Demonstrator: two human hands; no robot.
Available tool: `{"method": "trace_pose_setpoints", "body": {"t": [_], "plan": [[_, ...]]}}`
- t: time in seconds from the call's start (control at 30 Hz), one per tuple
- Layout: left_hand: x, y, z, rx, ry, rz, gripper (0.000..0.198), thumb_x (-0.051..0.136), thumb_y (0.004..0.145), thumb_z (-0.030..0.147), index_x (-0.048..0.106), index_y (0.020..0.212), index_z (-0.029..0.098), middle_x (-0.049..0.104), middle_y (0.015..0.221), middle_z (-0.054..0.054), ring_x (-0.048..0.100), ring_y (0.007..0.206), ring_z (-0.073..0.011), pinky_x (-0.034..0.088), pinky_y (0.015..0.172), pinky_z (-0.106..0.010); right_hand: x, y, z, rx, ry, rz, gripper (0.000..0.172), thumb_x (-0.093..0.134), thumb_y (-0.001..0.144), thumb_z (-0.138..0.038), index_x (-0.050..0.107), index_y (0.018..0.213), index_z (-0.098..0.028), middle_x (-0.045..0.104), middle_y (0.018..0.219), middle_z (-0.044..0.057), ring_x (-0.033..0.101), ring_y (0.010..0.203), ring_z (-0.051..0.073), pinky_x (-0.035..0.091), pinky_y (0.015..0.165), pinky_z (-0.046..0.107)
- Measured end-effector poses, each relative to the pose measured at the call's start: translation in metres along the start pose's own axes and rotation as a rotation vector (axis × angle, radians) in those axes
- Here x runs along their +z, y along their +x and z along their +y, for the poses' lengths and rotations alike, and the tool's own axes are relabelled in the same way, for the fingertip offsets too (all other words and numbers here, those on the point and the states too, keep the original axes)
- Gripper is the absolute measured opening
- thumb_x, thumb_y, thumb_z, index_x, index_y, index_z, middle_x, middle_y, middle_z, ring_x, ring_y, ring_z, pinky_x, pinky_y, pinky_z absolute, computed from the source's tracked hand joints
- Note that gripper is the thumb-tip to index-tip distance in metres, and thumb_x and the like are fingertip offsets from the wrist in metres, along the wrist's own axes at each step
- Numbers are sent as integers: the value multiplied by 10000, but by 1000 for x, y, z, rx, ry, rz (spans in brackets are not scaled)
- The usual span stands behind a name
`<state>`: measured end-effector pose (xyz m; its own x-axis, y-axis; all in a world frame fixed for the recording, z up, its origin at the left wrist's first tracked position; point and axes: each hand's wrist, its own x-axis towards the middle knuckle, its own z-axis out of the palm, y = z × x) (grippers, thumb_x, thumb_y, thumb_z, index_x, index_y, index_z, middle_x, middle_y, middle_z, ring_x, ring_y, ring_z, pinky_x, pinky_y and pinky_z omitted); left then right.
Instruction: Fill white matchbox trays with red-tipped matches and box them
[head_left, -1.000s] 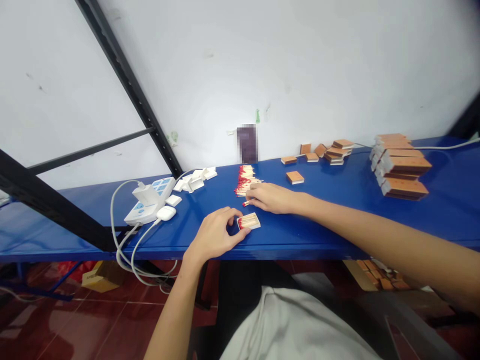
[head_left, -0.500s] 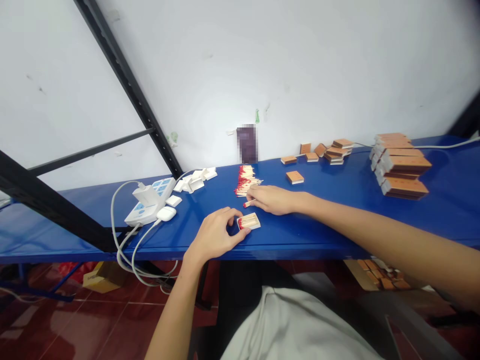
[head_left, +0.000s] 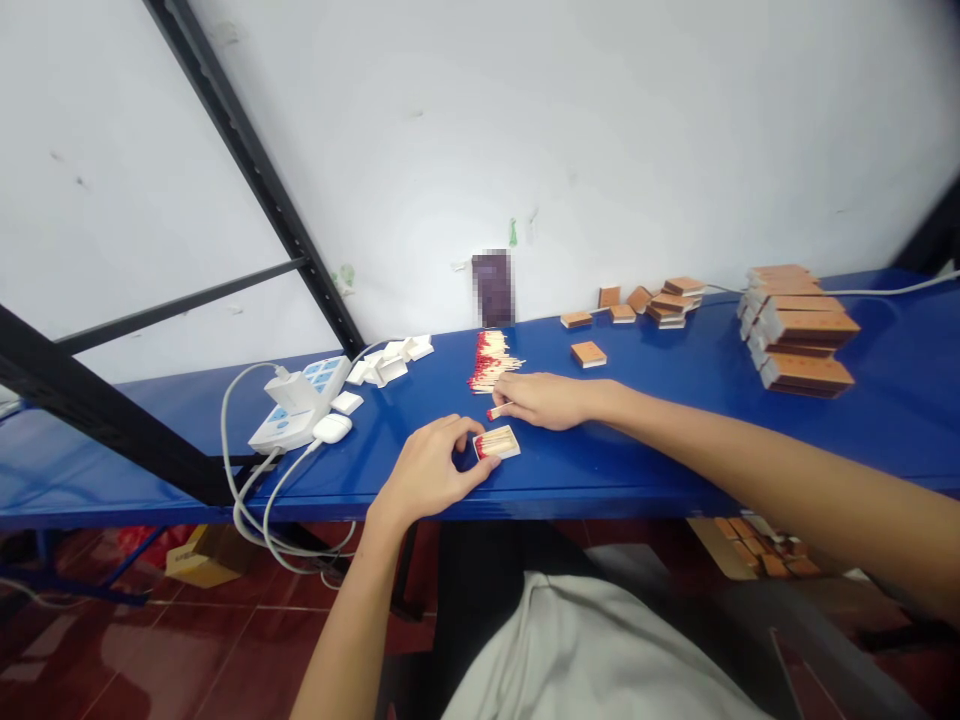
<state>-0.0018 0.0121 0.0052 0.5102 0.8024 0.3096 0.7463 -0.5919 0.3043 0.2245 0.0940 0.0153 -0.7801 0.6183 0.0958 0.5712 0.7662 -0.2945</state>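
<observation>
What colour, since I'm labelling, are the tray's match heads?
The match heads are red in the head view.

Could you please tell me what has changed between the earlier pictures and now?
The right hand and the match it holds have shifted very slightly toward the white tray; nothing was visibly picked up or released. The left hand on the tray, the match pile and brown boxes stayed put.

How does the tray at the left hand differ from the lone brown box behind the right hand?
The tray is white; the box has a brown top.
The tray is open, showing red-tipped matches; the box's top is covered, hiding any contents.
The tray is gripped by the left hand; no hand touches the box.
Shared: both are small, rectangular and on the blue table.
</observation>
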Motion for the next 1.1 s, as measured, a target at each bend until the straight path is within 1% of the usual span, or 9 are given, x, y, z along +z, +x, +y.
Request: {"method": "trace_pose_setpoints", "body": {"t": [0.23,0.37,0.47,0.63,0.7,0.77,0.87,0.97,1.1], "plan": [[0,0,0,-2,3,6,205,643,880,407,633,968,223,547,763,16,529,696,-170,398,646,-293,2,-1,-2,-16,-112,14,281,372,1012,-341,570,1068,-149,612,1103,136,587,814,204,418,699,309],[0,0,-1,-3,-1,5,210,642,879,411,631,973,223,547,766,17,528,701,-169,396,652,-295,1,0,-3,-22,-66,38,231,422,1001,-329,587,1033,-171,644,1061,108,589,823,199,395,686,292],[0,0,-1,-4,-3,2,216,644,878,411,629,978,221,542,768,18,525,704,-169,394,653,-296,-2,1,-4,-8,-32,43,182,467,980,-286,608,1011,-175,670,1025,94,594,847,198,385,706,286],[0,0,0,-8,-7,0,208,648,878,402,627,979,222,537,770,21,522,708,-168,389,657,-296,-3,2,-6,22,-55,66,214,473,983,-316,630,937,-178,693,935,78,600,850,210,339,788,327],[0,-1,0,-11,-11,-2,205,650,878,400,626,977,222,534,769,22,518,705,-167,386,657,-295,-2,2,-8,19,-85,70,218,457,988,-295,621,915,-171,688,905,75,592,845,213,317,830,354],[0,0,0,-14,-15,-3,204,651,877,397,626,979,222,531,769,23,515,702,-166,384,655,-294,-2,1,-9,-3,-101,74,194,458,983,-261,612,927,-159,680,922,88,581,851,215,322,839,356],[1,0,0,-13,-15,-1,207,657,873,394,627,981,220,528,766,23,512,700,-165,381,655,-292,-2,1,-9,-45,-84,75,161,477,969,-232,608,942,-142,666,953,113,571,843,210,363,786,317],[1,0,0,-10,-17,2,203,660,870,388,627,977,218,528,763,23,513,700,-165,379,655,-290,-3,2,-9,-35,-37,75,143,500,957,-220,617,943,-139,667,952,111,571,814,193,386,725,283],[0,-1,-1,-14,-17,-1,214,651,876,400,632,993,221,538,770,19,518,704,-168,379,655,-291,-5,4,-6,-32,-9,59,197,538,954,-291,647,865,-152,680,880,90,577,779,185,393,693,275]]}}
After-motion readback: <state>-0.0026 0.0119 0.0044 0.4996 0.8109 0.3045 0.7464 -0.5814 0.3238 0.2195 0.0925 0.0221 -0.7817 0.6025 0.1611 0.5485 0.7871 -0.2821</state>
